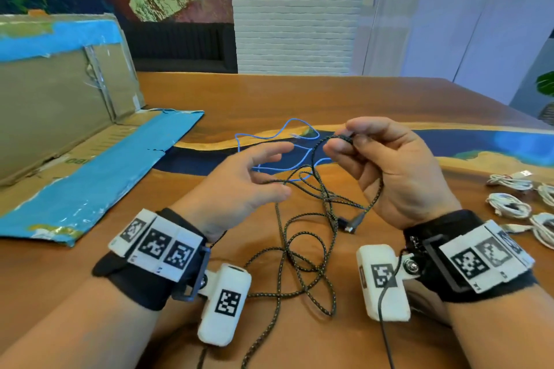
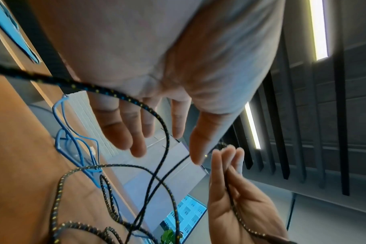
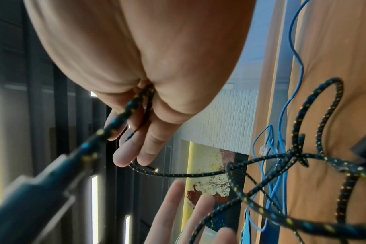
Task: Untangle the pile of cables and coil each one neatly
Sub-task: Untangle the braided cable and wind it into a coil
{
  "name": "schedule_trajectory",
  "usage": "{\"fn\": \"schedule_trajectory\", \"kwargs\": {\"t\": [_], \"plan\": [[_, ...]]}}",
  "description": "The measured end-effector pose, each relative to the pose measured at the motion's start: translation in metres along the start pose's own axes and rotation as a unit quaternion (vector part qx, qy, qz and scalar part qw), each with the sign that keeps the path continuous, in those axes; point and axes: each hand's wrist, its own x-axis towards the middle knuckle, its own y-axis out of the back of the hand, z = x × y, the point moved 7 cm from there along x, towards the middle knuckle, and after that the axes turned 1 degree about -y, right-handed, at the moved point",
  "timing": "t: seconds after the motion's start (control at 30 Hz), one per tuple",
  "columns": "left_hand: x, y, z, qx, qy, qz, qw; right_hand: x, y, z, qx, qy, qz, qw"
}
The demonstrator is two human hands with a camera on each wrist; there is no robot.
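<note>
A black braided cable lies in loose, crossing loops on the wooden table near its front edge, between the two wrists, with one dark plug end resting on the wood. One strand is lifted and pinched between the thumb and fingers of the right hand, and another length runs down through its palm. The left hand is held just beside it with fingers spread and relaxed, gripping nothing. A thin blue cable is spread out farther back, partly under the black one. Coiled white cables are grouped near the right edge. Flattened cardboard with blue tape covers the left side.
</note>
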Motion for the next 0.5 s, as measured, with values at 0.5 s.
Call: {"fn": "schedule_trajectory", "kwargs": {"t": [0.5], "plan": [[0.001,-0.003,0.0,-0.15,-0.014,0.09,0.985,0.004,0.023,0.013,-0.33,-0.029,0.029,0.943]]}}
